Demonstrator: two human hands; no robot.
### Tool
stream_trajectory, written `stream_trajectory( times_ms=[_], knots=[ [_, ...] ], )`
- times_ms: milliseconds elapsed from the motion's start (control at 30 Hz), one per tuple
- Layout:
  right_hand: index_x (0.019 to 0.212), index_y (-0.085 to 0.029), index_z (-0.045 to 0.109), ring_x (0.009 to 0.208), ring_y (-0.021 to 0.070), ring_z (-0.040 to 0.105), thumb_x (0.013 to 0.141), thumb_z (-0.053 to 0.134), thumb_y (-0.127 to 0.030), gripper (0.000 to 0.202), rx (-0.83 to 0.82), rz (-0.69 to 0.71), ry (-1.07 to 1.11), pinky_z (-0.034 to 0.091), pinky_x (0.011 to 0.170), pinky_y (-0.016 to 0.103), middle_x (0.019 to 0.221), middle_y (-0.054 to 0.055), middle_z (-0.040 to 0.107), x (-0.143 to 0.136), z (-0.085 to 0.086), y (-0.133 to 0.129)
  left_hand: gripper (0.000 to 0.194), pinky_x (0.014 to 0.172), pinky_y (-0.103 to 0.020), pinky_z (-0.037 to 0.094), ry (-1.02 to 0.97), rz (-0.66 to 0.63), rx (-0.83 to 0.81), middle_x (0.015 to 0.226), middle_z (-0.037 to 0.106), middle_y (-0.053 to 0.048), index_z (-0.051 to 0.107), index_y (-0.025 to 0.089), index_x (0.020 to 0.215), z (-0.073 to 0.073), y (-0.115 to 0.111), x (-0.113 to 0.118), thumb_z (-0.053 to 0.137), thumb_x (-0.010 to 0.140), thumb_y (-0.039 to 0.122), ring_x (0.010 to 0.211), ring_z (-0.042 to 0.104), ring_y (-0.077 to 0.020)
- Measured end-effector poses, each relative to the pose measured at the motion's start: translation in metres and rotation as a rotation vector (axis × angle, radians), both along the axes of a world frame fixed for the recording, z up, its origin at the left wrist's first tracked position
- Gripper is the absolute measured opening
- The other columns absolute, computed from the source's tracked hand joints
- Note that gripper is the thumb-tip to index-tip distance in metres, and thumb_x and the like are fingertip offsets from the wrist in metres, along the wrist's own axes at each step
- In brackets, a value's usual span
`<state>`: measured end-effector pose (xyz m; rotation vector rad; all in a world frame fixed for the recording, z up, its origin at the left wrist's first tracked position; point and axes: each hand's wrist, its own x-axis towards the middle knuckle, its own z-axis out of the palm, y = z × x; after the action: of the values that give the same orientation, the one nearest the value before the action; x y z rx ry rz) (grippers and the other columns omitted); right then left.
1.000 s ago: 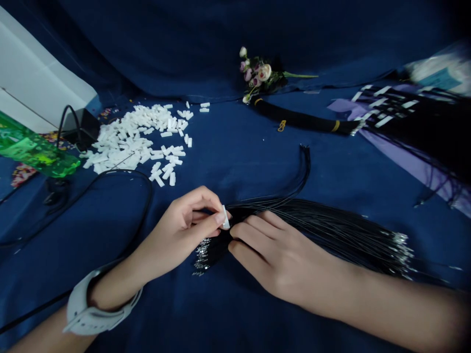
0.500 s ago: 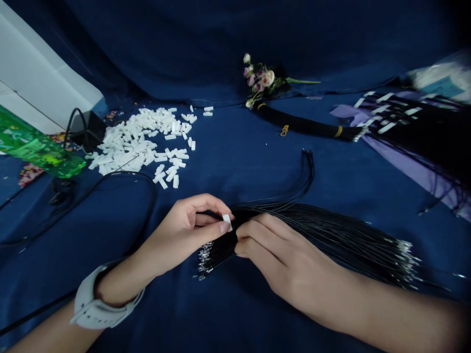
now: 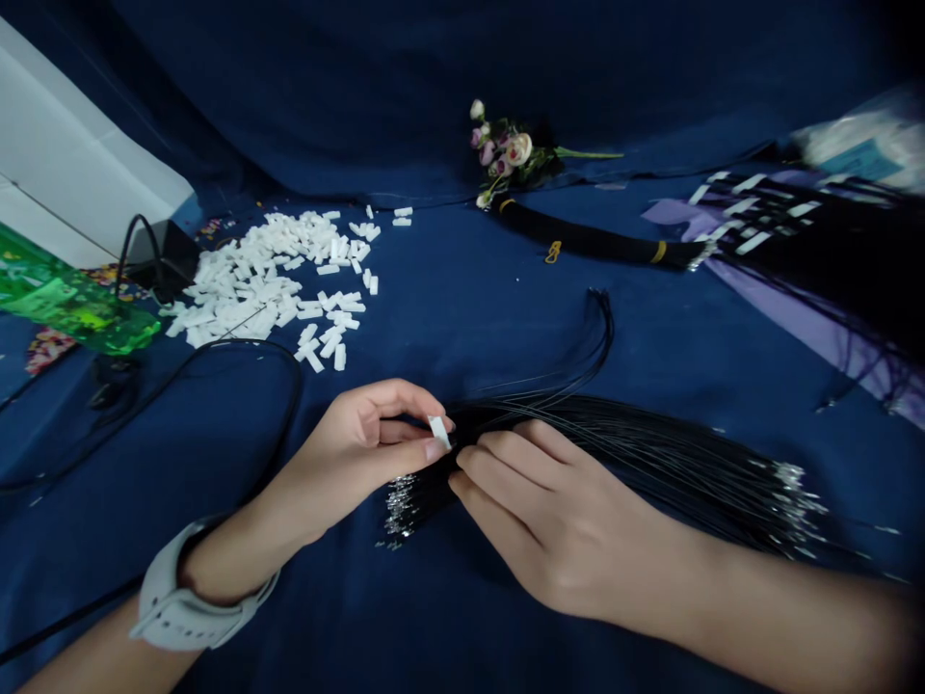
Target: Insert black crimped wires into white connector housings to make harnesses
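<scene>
My left hand (image 3: 368,439) pinches a small white piece (image 3: 438,431) between thumb and forefinger. Close beside it, my right hand (image 3: 556,511) is closed at the left part of a bundle of thin black cords (image 3: 643,439); what its fingertips grip is hidden. Silvery ends show at both sides of the bundle. A few cords curl up and away at the back. Many similar white pieces (image 3: 252,280) lie in a loose heap at the left.
Artificial flowers (image 3: 516,149) and a banded black cord bundle (image 3: 599,236) lie at the back. A green bottle (image 3: 79,299), a white box (image 3: 79,145) and a black cable (image 3: 289,414) are at the left. Purple material (image 3: 787,313) with black cords lies right.
The white piece has tilted slightly in my left fingers. My right fingertips have shifted a little to the left. The whole view has moved slightly.
</scene>
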<state>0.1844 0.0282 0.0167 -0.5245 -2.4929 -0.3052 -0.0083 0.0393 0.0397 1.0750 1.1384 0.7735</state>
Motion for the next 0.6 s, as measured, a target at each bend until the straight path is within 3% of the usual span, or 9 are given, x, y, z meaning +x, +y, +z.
stream_trajectory(
  times_ms=[367,500,600],
  knots=[
    [0.083,-0.007,0.068,0.074,0.0219,0.058,0.085,0.046,-0.005,0.023,0.088,0.022,0.041,0.044,0.066,0.037,0.078,0.012,0.066,0.004,0.009,0.001,0.016,0.071,-0.011,0.05,-0.032,0.049,-0.019,0.083,0.072,0.004,0.063,0.02,0.076,0.0,0.0,0.0,0.077,0.07,0.014,0.076,0.067,-0.0056],
    [0.094,-0.003,0.066,0.075,0.018,0.057,0.087,0.051,-0.007,0.017,-0.007,0.026,0.087,0.045,0.063,0.034,0.078,0.01,0.065,0.016,0.019,0.008,0.016,0.07,-0.01,0.051,-0.039,0.061,0.016,0.082,0.073,0.004,0.065,0.02,0.076,0.005,0.001,-0.003,0.078,0.07,0.014,0.076,0.068,-0.0055],
    [0.091,-0.005,0.065,0.072,0.0153,0.054,0.083,0.059,-0.006,0.01,-0.062,-0.037,0.123,0.043,0.06,0.032,0.078,0.009,0.064,0.023,0.025,0.014,0.015,0.071,-0.01,0.052,-0.05,0.091,0.047,0.081,0.073,0.005,0.066,0.02,0.076,0.008,0.003,-0.007,0.078,0.07,0.013,0.075,0.068,-0.0053]
  ],
)
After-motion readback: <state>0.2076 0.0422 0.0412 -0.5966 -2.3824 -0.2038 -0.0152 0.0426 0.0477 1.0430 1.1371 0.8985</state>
